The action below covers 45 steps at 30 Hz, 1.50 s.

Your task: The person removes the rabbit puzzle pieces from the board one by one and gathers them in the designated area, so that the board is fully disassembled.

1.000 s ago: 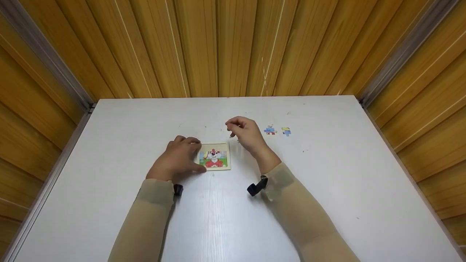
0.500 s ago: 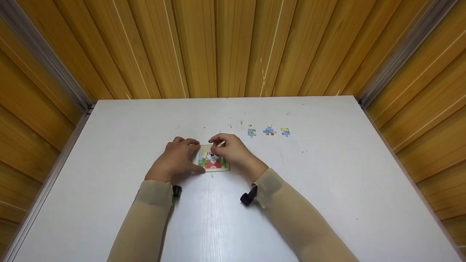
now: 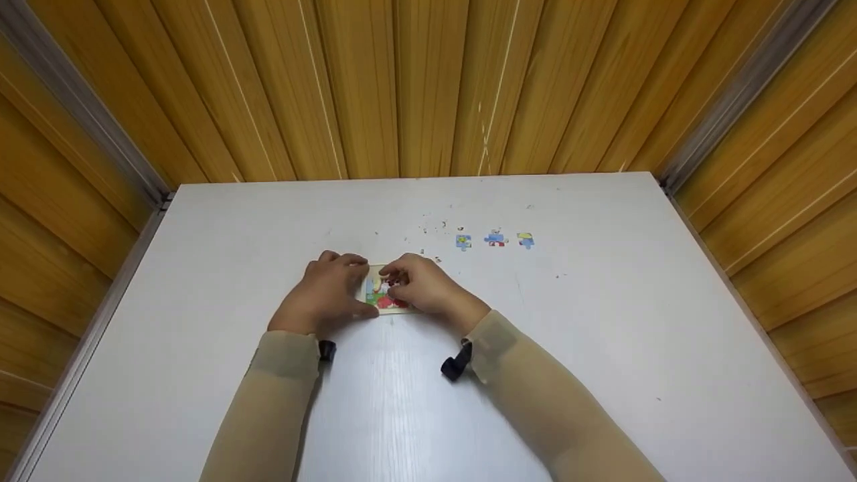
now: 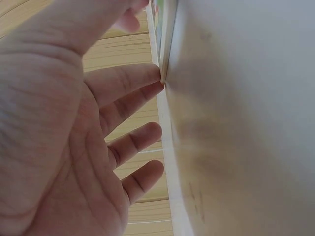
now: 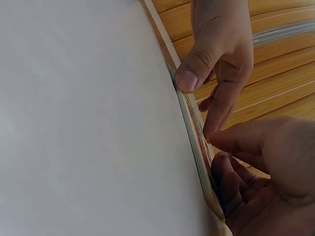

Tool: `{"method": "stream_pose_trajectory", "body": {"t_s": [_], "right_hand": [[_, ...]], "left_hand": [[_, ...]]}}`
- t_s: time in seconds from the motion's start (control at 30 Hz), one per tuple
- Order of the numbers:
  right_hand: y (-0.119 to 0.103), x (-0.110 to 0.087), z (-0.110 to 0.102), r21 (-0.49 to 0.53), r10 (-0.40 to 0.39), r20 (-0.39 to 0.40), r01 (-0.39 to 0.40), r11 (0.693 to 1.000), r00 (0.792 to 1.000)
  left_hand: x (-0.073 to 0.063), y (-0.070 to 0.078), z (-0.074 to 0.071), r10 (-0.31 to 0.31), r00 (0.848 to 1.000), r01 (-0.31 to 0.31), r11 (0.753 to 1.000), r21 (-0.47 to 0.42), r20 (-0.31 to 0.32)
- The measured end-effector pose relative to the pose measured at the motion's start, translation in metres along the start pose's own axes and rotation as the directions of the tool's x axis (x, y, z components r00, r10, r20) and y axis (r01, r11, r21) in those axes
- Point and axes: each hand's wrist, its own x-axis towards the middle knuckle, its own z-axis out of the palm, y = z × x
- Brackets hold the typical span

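A small wooden-framed jigsaw puzzle with a white and red cartoon animal lies in front of me. My left hand holds its left side, thumb at the near corner and fingers at the far corner; in the left wrist view, fingertips meet the frame's edge. Bent over the picture from the right, my right hand has thumb and forefinger tips apart on the pieces, nothing visible between them. It hides the puzzle's right part. In the right wrist view, both hands meet along the frame's edge.
Three loose puzzle pieces lie in a row farther back: a blue and yellow one, a blue and red one, and another blue and yellow one. Dark specks dot the white table. Wood-patterned walls enclose its back and sides.
My right hand has come leftward and nearer, from beside the loose pieces onto the puzzle, uncovering the leftmost loose piece. Its fingers now sit slightly lower on the picture. The left hand has stayed put.
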Motion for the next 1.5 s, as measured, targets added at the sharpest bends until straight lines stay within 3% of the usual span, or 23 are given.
{"method": "stream_pose_trajectory", "body": {"t_s": [0.17,0.53,1.5], "right_hand": [[0.0003,0.0003,-0.0001,-0.089,-0.002,0.004,0.002,0.996,1.0],[-0.0007,0.0015,-0.0003,-0.164,-0.027,0.053,0.035,0.986,0.998],[-0.0002,0.0002,0.0032,-0.119,-0.022,0.026,0.025,0.993,0.999]], "left_hand": [[0.0006,0.0009,0.0013,-0.011,1.0,0.011,1.0,-0.009,-0.001],[0.0003,0.0006,0.0002,0.013,1.0,-0.013,1.0,0.017,-0.005],[-0.0023,-0.0016,-0.0009,0.014,0.999,-0.013,1.0,-0.018,0.037]]}}
